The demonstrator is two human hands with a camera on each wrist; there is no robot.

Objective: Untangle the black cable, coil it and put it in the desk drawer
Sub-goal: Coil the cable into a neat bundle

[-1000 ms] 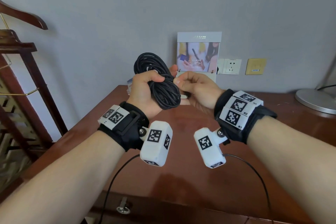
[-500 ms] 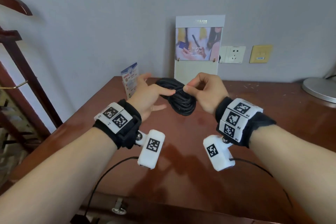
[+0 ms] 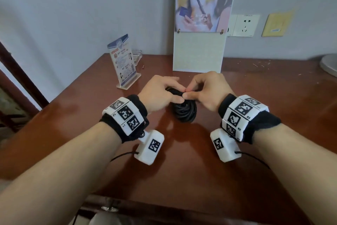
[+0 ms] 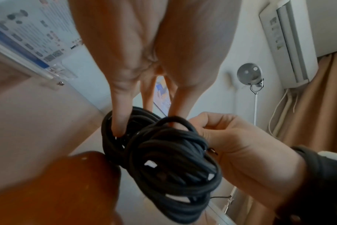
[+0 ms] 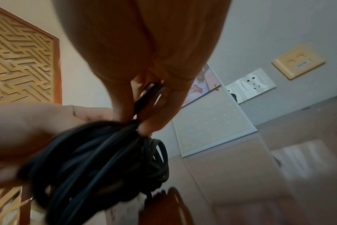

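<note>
A: Where's the black cable (image 3: 184,111)?

B: Bundled in a coil, held low over the middle of the worktop (image 3: 182,161); whether its lower loops touch the wood can't be told. Reflection of it is seen on the polished top.

A: Left hand (image 3: 160,93)?

B: Placed on the coil's left side. In the left wrist view, fingers (image 4: 119,115) are seen fairly straight, one poked down inside the loops, thumb on the other side. Nothing clearly wrapped, so it reads as relaxed, touching the cable.

A: Right hand (image 3: 207,91)?

B: Curled. Cable's top is pinched btw thumb and fingertips (image 5: 123,109); a strand is seen running up btw them in the right wrist view. Both hands are brought together, thumbs almost meeting over the coil.

A: Anything else on the worktop?

B: Far left: an acrylic sign stand (image 3: 124,66) w/ a blue-and-white leaflet, a small glass dish (image 3: 136,56) just behind it. Far centre: a tall white display board (image 3: 200,42) leaned at the wall, photo on its upper half. On the wall to its right: a white socket (image 3: 244,25), then a yellow plate (image 3: 275,25). Far right edge: a grey lamp base (image 3: 328,64), partly cut off. Near edge: a metal drawer pull (image 3: 109,208), below the worktop.
</note>
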